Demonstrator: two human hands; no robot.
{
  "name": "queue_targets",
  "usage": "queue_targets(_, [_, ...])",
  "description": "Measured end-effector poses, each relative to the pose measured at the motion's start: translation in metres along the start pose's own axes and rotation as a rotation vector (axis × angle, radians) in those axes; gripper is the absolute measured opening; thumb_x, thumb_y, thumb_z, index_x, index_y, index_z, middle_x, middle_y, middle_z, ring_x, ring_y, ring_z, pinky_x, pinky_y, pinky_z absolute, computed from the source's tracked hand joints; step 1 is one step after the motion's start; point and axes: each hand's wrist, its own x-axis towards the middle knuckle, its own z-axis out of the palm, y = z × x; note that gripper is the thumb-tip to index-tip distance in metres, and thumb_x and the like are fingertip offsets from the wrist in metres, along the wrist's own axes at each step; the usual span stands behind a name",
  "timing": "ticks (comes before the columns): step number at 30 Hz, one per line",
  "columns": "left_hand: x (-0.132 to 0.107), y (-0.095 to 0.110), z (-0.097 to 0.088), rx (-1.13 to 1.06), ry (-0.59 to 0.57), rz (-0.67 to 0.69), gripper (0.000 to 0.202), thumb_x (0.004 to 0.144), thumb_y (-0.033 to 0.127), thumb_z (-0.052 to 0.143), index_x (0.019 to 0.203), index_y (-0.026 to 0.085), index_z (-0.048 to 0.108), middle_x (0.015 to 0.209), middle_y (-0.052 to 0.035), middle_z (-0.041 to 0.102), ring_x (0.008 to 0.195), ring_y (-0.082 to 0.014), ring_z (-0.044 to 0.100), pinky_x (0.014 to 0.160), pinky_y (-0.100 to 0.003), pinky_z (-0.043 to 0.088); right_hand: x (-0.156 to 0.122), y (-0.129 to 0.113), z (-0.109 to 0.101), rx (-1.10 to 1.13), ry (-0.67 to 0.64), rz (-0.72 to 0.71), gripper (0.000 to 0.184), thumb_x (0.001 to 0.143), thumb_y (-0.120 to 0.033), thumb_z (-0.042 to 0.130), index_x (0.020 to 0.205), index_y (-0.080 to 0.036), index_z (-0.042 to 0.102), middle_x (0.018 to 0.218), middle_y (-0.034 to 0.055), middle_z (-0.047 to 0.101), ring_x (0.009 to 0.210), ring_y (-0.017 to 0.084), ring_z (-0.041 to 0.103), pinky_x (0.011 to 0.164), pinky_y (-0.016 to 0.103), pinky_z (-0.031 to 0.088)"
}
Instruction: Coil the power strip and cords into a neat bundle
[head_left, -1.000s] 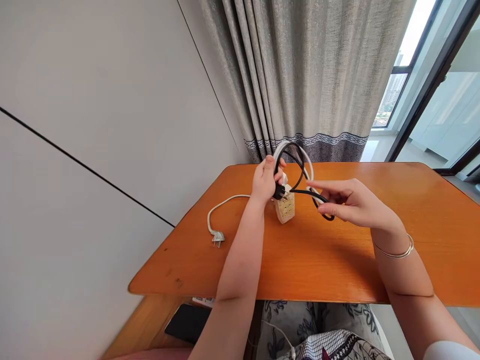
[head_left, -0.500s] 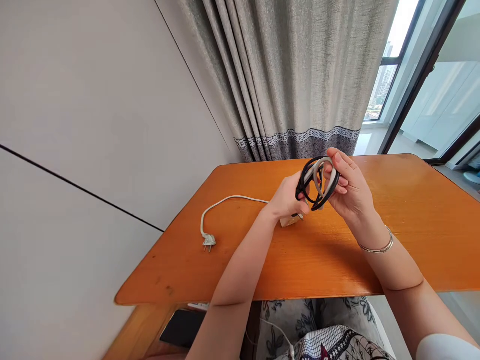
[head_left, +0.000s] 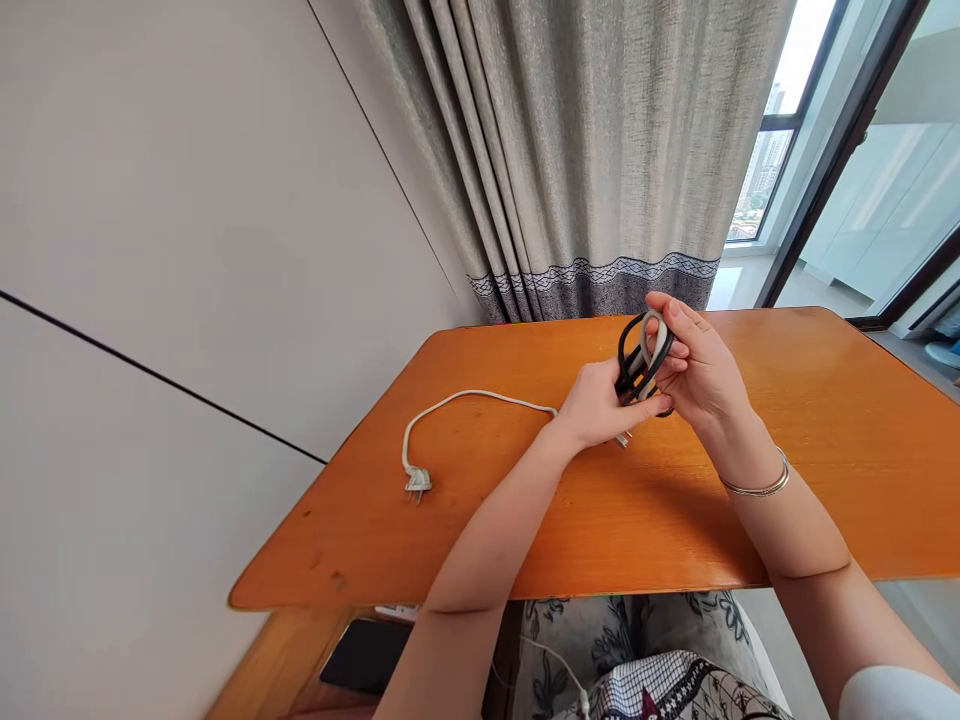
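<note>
Both hands meet above the middle of the orange wooden table [head_left: 675, 520]. My left hand [head_left: 600, 410] is closed round the lower part of a coiled bundle of black and white cable [head_left: 642, 362]. My right hand [head_left: 701, 375] wraps its fingers over the top of the same coil. The small white socket block is hidden behind my left hand. A white cord [head_left: 480, 400] runs from under that hand to the left and ends in a white plug [head_left: 417, 483] lying flat on the table.
A grey curtain [head_left: 592, 150] hangs behind the table, with a window [head_left: 847, 150] at the right and a plain wall at the left. A black phone [head_left: 367, 655] lies on a lower shelf under the table's front left edge. Patterned cloth covers my lap.
The wide cable loops have been gathered into a tight coil between both hands. My right hand moved in onto the coil, and the socket block went out of sight behind my left hand.
</note>
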Motion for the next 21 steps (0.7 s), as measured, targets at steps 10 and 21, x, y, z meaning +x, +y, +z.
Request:
queue_targets(10, [-0.001, 0.0, -0.007, -0.039, 0.036, -0.018, 0.034, 0.077, 0.049, 0.068, 0.083, 0.015, 0.069, 0.061, 0.003, 0.05, 0.057, -0.0106, 0.04, 0.054, -0.025, 0.032, -0.001, -0.025, -0.023, -0.441, -0.217, -0.103, 0.031, 0.074, -0.03, 0.083, 0.104, -0.025, 0.078, 0.081, -0.0004, 0.071, 0.064, 0.011, 0.061, 0.054, 0.024, 0.054])
queue_targets(21, [-0.002, 0.0, -0.011, -0.047, -0.023, -0.018, 0.04, 0.078, 0.055, 0.068, 0.069, 0.017, 0.062, 0.055, 0.0044, 0.042, 0.054, -0.0098, 0.036, 0.052, -0.025, 0.029, -0.001, -0.027, -0.024, -0.979, -0.171, -0.318, 0.023, 0.088, -0.04, 0.071, 0.077, -0.022, 0.062, 0.064, -0.0022, 0.057, 0.056, 0.011, 0.048, 0.053, 0.027, 0.038])
